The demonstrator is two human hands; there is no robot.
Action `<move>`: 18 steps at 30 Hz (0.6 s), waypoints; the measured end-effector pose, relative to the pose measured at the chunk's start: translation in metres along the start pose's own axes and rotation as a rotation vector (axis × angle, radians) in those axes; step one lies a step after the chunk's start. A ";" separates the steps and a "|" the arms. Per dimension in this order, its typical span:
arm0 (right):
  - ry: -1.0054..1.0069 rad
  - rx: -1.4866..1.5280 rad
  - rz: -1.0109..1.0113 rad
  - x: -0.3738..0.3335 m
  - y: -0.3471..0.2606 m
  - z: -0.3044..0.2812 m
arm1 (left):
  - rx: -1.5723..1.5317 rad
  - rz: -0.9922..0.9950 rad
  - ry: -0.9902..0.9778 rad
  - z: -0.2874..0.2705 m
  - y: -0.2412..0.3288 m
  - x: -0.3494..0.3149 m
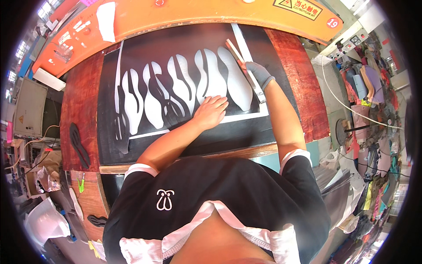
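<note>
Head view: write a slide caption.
Bare left hand over white sole shapes; gloved right hand holding a narrow tool.

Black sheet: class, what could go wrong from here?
The bare left hand rests on the black sheet and might shift it. The long narrow tool in the gloved right hand is beside a sole-shaped cutout; slipping could snag its edge. The orange beam lies beyond; hands could be caught if it moved over.

We are counting two hands: one left hand (pixel 212 111) and one right hand (pixel 260 78). We are also tallying one grey glove (pixel 256 73), one orange beam (pixel 198 14), one yellow warning sign (pixel 298 8) and at least five pale sole shapes (pixel 238 86). Overlapping dark cutouts (pixel 122 143) are preventing an exact count.
</note>
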State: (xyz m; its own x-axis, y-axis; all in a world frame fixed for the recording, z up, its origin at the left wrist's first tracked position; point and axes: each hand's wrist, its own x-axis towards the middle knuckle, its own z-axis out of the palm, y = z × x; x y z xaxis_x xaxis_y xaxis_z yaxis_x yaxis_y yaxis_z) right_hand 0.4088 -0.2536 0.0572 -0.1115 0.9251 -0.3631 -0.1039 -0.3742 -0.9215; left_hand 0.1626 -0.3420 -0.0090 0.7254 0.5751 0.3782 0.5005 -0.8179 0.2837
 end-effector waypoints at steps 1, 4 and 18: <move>0.009 0.117 0.000 0.001 -0.002 -0.002 | -0.003 0.006 0.016 -0.001 0.001 0.000; -0.105 0.241 0.064 -0.001 -0.006 -0.008 | -0.097 -0.091 -0.041 -0.008 0.005 0.005; -0.028 0.069 0.034 -0.003 -0.015 -0.012 | -1.263 -0.641 -0.080 0.015 0.039 0.130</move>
State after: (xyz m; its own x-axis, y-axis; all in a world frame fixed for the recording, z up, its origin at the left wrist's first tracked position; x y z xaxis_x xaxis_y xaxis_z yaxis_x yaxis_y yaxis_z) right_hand 0.4227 -0.2497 0.0700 -0.1436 0.9099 -0.3892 -0.1678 -0.4100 -0.8965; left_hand 0.2834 -0.2991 0.0379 0.5831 0.7979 -0.1529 0.0262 0.1697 0.9851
